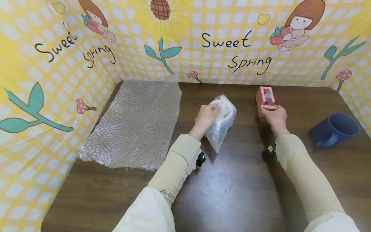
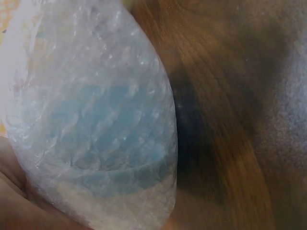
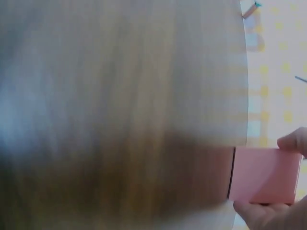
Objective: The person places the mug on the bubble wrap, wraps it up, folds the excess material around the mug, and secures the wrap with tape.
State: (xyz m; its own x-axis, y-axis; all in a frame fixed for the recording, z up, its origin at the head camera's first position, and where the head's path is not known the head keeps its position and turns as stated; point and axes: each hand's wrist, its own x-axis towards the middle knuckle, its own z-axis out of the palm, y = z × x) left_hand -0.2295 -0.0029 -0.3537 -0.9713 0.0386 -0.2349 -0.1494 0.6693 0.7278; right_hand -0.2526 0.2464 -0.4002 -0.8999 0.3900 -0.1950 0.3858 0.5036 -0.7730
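Note:
My left hand (image 1: 206,116) holds the top of a bundle of bubble wrap (image 1: 228,116) on the brown table. Through the clear layers in the left wrist view, a pale blue round-edged object (image 2: 103,127) shows inside the wrap; its kind is hidden. To the right, my right hand (image 1: 277,118) grips the near end of a pink tape dispenser (image 1: 259,100) that carries a roll of tape (image 1: 267,95). In the right wrist view, thumb and fingers lie on opposite sides of the dispenser's pink face (image 3: 265,175).
A flat sheet of bubble wrap (image 1: 139,125) covers the table's left part. At the right stands a dark blue mug (image 1: 323,130) with its handle toward me. Yellow checked cloth (image 1: 229,19) rises along the table's back and sides.

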